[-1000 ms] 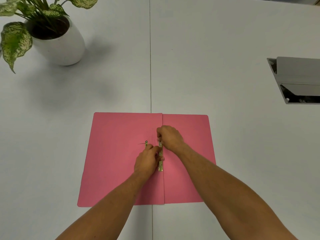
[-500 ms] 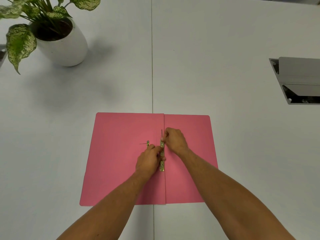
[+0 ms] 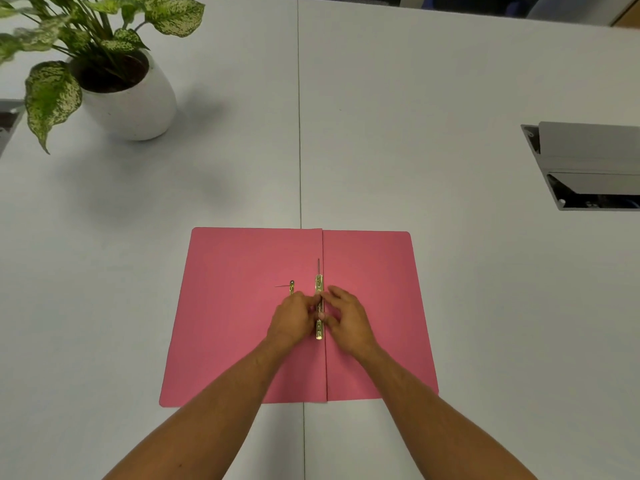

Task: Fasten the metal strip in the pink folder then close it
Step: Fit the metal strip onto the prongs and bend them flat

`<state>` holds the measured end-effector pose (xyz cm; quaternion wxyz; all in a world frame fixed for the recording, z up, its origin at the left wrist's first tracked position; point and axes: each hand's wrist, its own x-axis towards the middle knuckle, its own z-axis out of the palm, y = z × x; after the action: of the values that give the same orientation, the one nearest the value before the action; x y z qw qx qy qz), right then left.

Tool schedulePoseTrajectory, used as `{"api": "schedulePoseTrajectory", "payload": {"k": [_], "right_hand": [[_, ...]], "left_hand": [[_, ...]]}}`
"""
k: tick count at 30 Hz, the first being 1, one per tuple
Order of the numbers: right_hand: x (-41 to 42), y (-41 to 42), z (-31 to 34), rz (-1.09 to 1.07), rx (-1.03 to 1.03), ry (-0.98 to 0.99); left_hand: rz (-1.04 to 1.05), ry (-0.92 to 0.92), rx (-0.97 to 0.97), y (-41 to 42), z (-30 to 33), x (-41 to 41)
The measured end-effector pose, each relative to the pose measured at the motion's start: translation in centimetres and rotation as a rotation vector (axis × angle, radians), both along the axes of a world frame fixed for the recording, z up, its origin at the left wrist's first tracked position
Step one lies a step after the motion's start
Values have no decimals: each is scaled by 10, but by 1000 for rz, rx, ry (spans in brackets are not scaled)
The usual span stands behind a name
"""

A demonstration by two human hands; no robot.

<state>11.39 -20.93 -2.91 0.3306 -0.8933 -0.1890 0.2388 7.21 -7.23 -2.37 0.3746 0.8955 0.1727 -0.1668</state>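
The pink folder (image 3: 235, 327) lies open and flat on the white table, spine running away from me. A brass metal strip (image 3: 319, 284) lies along the spine, with a thin prong sticking up past its far end. A second small brass piece (image 3: 292, 287) sits just left of it, partly under my left hand. My left hand (image 3: 292, 322) presses fingertips against the strip's middle from the left. My right hand (image 3: 344, 318) pinches the strip's middle from the right, fingers curled.
A potted plant in a white pot (image 3: 133, 105) stands at the far left. An open grey cable hatch (image 3: 588, 168) is set into the table at the right. A seam (image 3: 299, 133) divides the two tabletops.
My right hand has slid from the strip's far end toward its middle, uncovering the far end and its upright prong. My left hand has stayed in place.
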Motion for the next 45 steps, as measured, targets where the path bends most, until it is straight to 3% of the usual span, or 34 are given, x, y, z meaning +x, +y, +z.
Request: {"api": "schedulePoseTrajectory", "payload": {"k": [3, 7, 12, 24, 34, 45], "right_hand": [[-2, -1, 1, 65, -50, -28], [-3, -4, -1, 236, -221, -133], [-3, -3, 1, 271, -268, -175], [-4, 2, 5, 246, -301, -159], [0, 3, 11, 295, -369, -170], [3, 5, 14, 362, -442, -197]], "left_hand": [[27, 9, -91, 3, 7, -4], [234, -18, -236, -1, 10, -19], [370, 29, -387, -8, 13, -36], [307, 65, -258, -15, 7, -45], [306, -35, -241, -29, 3, -55], [362, -46, -383, -38, 9, -56]]}}
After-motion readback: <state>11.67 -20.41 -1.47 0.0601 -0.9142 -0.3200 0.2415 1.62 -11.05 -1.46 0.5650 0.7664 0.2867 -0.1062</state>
